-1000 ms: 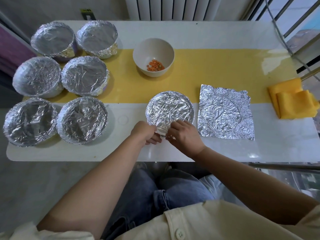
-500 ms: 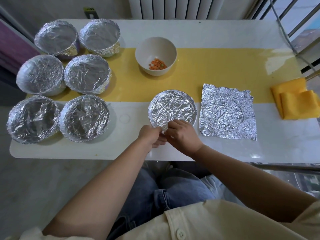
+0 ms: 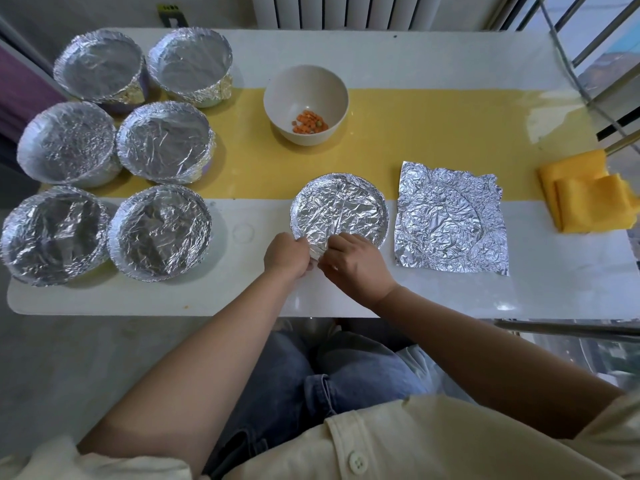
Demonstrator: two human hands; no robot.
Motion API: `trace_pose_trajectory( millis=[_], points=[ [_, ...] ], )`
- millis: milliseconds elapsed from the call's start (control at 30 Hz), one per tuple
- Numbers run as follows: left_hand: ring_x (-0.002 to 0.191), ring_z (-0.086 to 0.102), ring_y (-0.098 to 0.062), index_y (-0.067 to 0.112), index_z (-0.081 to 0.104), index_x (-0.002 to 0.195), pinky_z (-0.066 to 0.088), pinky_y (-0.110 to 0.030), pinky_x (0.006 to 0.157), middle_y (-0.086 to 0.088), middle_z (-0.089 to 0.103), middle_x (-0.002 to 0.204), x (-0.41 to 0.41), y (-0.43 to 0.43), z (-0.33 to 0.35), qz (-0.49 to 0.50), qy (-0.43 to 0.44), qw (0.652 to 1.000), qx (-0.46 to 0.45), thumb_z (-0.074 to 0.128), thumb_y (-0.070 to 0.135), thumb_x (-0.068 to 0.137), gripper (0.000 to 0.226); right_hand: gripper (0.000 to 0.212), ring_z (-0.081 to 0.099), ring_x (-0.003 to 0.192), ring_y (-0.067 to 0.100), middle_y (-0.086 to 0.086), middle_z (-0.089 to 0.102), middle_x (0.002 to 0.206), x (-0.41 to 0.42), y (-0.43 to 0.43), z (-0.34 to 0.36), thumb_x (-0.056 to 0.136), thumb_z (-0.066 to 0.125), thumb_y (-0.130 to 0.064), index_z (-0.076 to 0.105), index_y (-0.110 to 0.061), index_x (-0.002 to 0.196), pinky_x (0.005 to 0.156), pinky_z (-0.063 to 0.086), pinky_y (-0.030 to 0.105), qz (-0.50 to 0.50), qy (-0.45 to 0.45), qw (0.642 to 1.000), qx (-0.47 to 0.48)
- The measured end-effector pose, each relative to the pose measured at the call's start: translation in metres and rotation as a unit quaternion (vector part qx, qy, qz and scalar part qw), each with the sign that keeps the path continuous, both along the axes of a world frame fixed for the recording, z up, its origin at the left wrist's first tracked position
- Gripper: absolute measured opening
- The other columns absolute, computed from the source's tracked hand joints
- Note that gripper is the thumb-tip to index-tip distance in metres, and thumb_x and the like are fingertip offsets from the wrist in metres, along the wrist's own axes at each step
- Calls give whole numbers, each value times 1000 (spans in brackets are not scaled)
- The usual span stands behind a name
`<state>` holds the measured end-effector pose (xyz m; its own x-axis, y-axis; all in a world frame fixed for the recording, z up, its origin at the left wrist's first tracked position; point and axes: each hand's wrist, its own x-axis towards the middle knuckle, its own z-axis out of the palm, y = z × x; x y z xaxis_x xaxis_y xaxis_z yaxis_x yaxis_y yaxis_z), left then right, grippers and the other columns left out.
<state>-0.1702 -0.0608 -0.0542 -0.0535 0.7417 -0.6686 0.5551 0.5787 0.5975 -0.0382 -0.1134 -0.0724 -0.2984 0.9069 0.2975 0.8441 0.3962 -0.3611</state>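
Foil-covered plate [image 3: 339, 206] sits at frame centre; left hand [image 3: 285, 256] and right hand [image 3: 353, 263] both pinch the foil at its lower rim.

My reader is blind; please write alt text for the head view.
A person's left hand and right hand pinch the near edge of a round dish covered in crinkled silver foil, on a white table. Six foil-covered bowls stand left of it; a flat foil sheet and a folded yellow cloth lie right; a white bowl of orange bits stands behind.
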Motion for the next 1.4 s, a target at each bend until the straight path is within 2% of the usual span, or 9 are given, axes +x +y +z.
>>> trace_pose_trajectory(
  millis=[167, 267, 467, 700, 900, 1033, 1167, 1333, 1400],
  points=[
    [71, 72, -36, 0, 63, 84, 59, -52, 78, -17, 72, 75, -10, 19, 0, -30, 25, 999, 4, 45, 20, 89, 28, 30, 57, 72, 28, 6, 59, 80, 7, -2, 2, 69, 84, -31, 66, -11, 82, 59, 45, 33, 17, -16, 999, -38],
    [64, 72, -35, -6, 64, 92, 59, -52, 78, -18, 72, 75, -13, 22, 2, -29, 17, 999, 1, 45, 19, 90, 32, 28, 57, 72, 28, 4, 58, 79, 14, -5, 3, 75, 77, -36, 62, -13, 80, 60, 42, 35, 1, -22, 999, -32],
    [63, 73, -28, 5, 67, 85, 59, -38, 77, -10, 74, 76, -4, -9, 14, 4, -6, 1000, -23, 49, 48, 90, 46, 16, 53, 63, 27, 4, 55, 70, 9, -3, -2, 77, 69, -15, 60, -12, 64, 54, 40, 32, 23, -27, 999, 15],
    [62, 70, -27, -1, 57, 100, 58, -40, 80, -12, 68, 67, 8, -20, 1, 43, -47, 996, -67, 41, 20, 99, 26, 19, 50, 61, 26, 5, 52, 68, 9, -1, -4, 78, 67, -9, 60, -11, 62, 55, 36, 33, 47, -20, 998, 21],
    [76, 70, -31, -1, 62, 96, 50, -30, 67, -19, 71, 85, 2, -18, 14, -3, -51, 991, -124, 39, 36, 100, 43, 18, 50, 61, 26, 5, 52, 68, 8, -2, -3, 82, 68, -16, 65, -12, 65, 55, 36, 32, 33, -6, 999, 23],
    [61, 55, -25, 5, 50, 95, 40, -25, 54, -20, 58, 77, 5, -20, 16, 6, -99, 988, -122, 35, 15, 100, 19, 20, 51, 59, 26, 5, 51, 66, 8, -2, -2, 83, 67, -20, 67, -12, 65, 52, 36, 30, 31, 12, 999, 11],
    [60, 67, -24, 7, 53, 88, 55, -33, 76, -14, 68, 72, 6, -17, 13, 0, -97, 989, -111, 37, 17, 102, 23, 24, 54, 62, 28, 8, 57, 70, 15, 0, 1, 87, 60, -27, 72, -8, 76, 52, 43, 32, 58, 39, 997, -19],
    [65, 69, -24, -1, 55, 117, 50, -27, 65, -17, 73, 85, 0, -13, 10, 1, -86, 992, -95, 36, 22, 102, 34, 10, 56, 71, 29, 8, 59, 77, 34, -6, 3, 77, 73, -15, 66, -8, 77, 58, 48, 38, 41, 9, 999, -29],
    [70, 71, -28, 0, 60, 111, 48, -29, 67, -16, 73, 87, 0, -15, 10, 3, -67, 994, -83, 39, 32, 101, 40, 9, 55, 66, 29, 7, 57, 72, 31, -5, 3, 78, 69, -10, 65, -8, 71, 55, 46, 36, 35, 7, 999, -14]
  ],
)
